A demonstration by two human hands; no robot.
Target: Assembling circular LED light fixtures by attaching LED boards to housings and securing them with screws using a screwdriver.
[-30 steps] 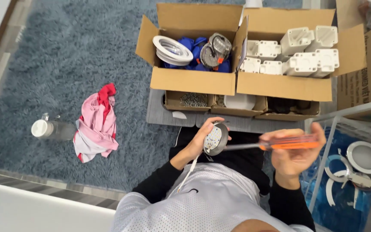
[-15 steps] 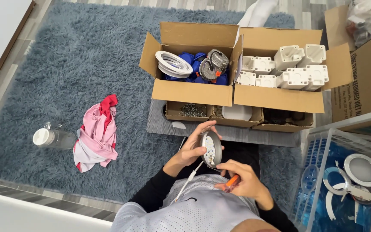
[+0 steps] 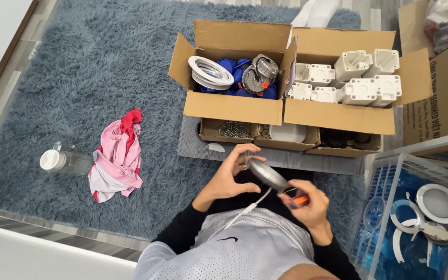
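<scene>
We count two large open cardboard boxes side by side at the far end of the rug, the left box (image 3: 232, 106) and the right box (image 3: 338, 115), and three shallow trays (image 3: 229, 136) just near of them; the right box holds about eight white blocks (image 3: 359, 91), though some overlap and the count is unsure. On the left of the rug lie one crumpled pink cloth (image 3: 117, 155) and one clear bottle (image 3: 63, 161) with a white cap. At the near right stands one white wire basket (image 3: 390, 176), and our two hands, the left hand (image 3: 232, 179) and the right hand (image 3: 307, 202), share one round metal fixture (image 3: 265, 173).
</scene>
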